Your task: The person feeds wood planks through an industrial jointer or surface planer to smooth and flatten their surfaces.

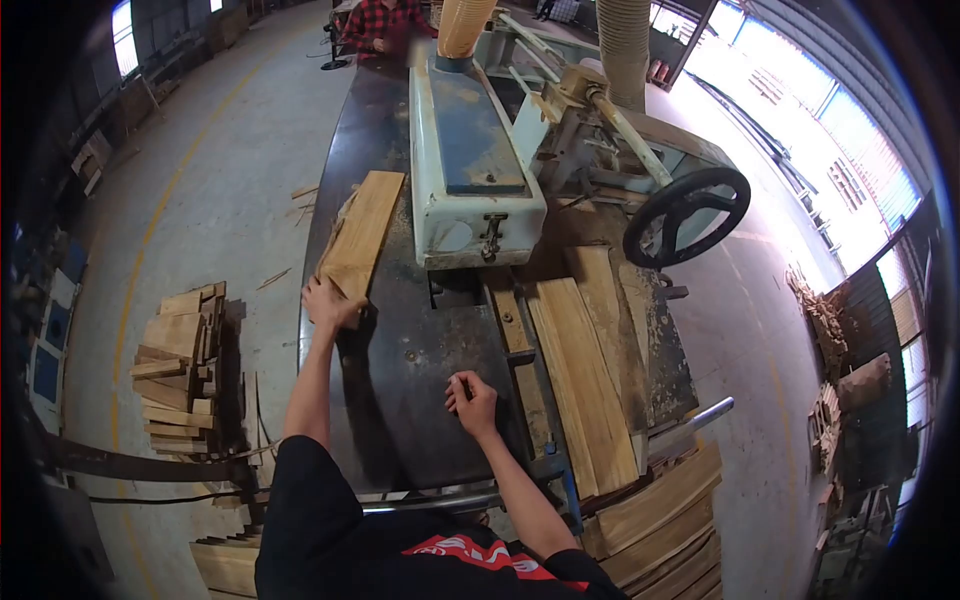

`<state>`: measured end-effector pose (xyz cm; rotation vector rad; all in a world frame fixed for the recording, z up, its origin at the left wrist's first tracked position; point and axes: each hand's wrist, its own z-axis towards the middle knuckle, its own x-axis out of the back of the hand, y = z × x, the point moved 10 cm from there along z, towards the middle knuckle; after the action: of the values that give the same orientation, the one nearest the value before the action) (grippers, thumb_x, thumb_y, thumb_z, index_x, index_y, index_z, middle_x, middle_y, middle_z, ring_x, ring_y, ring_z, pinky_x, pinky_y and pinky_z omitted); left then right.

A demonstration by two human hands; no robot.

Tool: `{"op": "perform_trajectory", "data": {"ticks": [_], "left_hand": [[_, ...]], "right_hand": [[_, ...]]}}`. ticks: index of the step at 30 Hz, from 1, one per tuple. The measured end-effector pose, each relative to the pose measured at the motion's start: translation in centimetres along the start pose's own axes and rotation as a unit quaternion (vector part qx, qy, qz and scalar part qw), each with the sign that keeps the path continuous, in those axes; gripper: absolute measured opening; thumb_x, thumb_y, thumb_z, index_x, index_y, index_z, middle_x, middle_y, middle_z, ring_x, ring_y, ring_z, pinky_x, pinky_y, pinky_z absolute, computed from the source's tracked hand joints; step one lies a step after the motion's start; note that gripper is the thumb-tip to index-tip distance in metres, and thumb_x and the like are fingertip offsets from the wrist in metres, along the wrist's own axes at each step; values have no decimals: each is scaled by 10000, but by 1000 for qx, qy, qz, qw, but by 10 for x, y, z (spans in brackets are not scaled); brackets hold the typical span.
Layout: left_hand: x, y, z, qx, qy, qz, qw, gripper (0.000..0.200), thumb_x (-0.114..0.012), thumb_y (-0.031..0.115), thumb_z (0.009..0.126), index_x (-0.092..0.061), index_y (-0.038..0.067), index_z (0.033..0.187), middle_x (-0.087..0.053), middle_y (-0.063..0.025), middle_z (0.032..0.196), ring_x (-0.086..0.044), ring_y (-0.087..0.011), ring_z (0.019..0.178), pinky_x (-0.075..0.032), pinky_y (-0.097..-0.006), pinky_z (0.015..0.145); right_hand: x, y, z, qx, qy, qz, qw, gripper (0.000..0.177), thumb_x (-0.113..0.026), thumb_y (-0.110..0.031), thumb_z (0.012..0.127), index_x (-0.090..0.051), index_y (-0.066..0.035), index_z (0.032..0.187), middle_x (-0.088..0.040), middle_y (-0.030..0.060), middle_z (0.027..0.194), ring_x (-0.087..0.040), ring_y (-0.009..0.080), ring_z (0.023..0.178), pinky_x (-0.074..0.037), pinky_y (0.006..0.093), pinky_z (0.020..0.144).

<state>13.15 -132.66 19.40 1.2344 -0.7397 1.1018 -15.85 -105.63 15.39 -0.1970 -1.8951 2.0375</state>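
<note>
My left hand (330,303) grips the near end of a wooden board (365,225) with a rough, bark-like left edge. The board lies along the left side of the dark metal machine table (400,400). My right hand (472,402) is over the table near the guide rail, its fingers curled in with nothing visible in them. Ahead of it stands the pale green machine housing (475,160) with a blue top panel. To the right of the rail, several long wooden boards (580,380) lie side by side.
A black handwheel (687,217) juts out at the right of the machine. Stacked wood pieces (180,370) stand on the floor at left, and more boards (660,520) lie at lower right. A person in a red checked shirt (378,25) is at the table's far end.
</note>
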Motion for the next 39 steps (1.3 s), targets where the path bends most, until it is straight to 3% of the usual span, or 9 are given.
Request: {"op": "perform_trajectory", "data": {"ticks": [7, 9, 13, 19, 20, 23, 24, 28, 39], "left_hand": [[77, 10, -189, 121, -79, -275, 951, 1117, -979, 593, 482, -632, 11, 1370, -676, -231, 1285, -622, -409, 1228, -500, -499, 1041], [69, -4, -250, 86, 3, -195, 977, 1177, -971, 618, 511, -583, -13, 1426, -681, -215, 1314, -657, -390, 1178, -490, -471, 1056], [76, -1, -348, 100, -93, -330, 934, 1092, -976, 481, 670, -506, -50, 1500, -636, -205, 1397, -549, -353, 1289, -438, -450, 1097], [78, 28, -432, -83, -103, -379, 916, 1109, -957, 393, 732, -399, -55, 1580, -464, -227, 1594, -354, -406, 1522, -358, -470, 1209], [84, 47, -445, -113, -131, -353, 920, 1141, -946, 383, 745, -344, -52, 1611, -352, -257, 1667, -228, -412, 1598, -274, -492, 1261], [60, 71, -462, -172, -136, -317, 923, 1075, -889, 387, 821, -323, -56, 1620, -276, -287, 1695, -187, -421, 1611, -194, -529, 1281], [51, 91, -468, -239, -165, -248, 924, 916, -757, 317, 941, -289, -65, 1629, -221, -309, 1707, -146, -432, 1621, -121, -553, 1290], [31, 112, -473, -270, -134, -244, 922, 782, -597, 161, 976, -250, -85, 1632, -224, -310, 1706, -131, -441, 1623, -116, -549, 1291], [27, 116, -450, -304, -141, -178, 925, 765, -627, 162, 969, -293, -92, 1609, -271, -309, 1684, -178, -436, 1611, -200, -537, 1282]], "right_hand": [[-39, 26, -28, -228, -102, 157, 955, 342, -625, -367, 1086, -677, -51, 1208, -746, 39, 966, -715, 107, 834, -578, 281, 735], [-61, 34, -54, -309, -135, 233, 912, 419, -617, -442, 1080, -657, -65, 1260, -746, 38, 993, -702, 98, 823, -563, 268, 722], [-44, 12, -95, -129, -106, -70, 983, 428, -669, -278, 1064, -607, 16, 1367, -742, 51, 1125, -677, 121, 962, -554, 279, 840], [33, 40, -196, -126, 46, 84, 987, 481, -714, -177, 1008, -577, 61, 1403, -773, 174, 1100, -731, 175, 1022, -554, 315, 907], [54, -1, -202, -171, 45, 60, 982, 465, -708, -141, 991, -586, 77, 1383, -707, 235, 1254, -686, 241, 1188, -525, 364, 1009], [82, -91, -210, 143, 102, -291, 940, 481, -694, -78, 962, -583, 56, 1410, -546, 252, 1510, -533, 349, 1405, -441, 438, 1145], [72, -91, -212, 175, 38, -284, 942, 466, -675, -91, 947, -609, 53, 1385, -418, 284, 1601, -359, 446, 1515, -345, 504, 1223], [50, -73, -216, 172, -49, -318, 931, 439, -644, -162, 986, -630, 53, 1368, -445, 271, 1597, -357, 432, 1534, -320, 497, 1251], [49, -43, -194, 174, -11, -320, 931, 467, -596, -156, 1003, -583, 58, 1417, -499, 257, 1565, -392, 405, 1523, -308, 506, 1257]]}}
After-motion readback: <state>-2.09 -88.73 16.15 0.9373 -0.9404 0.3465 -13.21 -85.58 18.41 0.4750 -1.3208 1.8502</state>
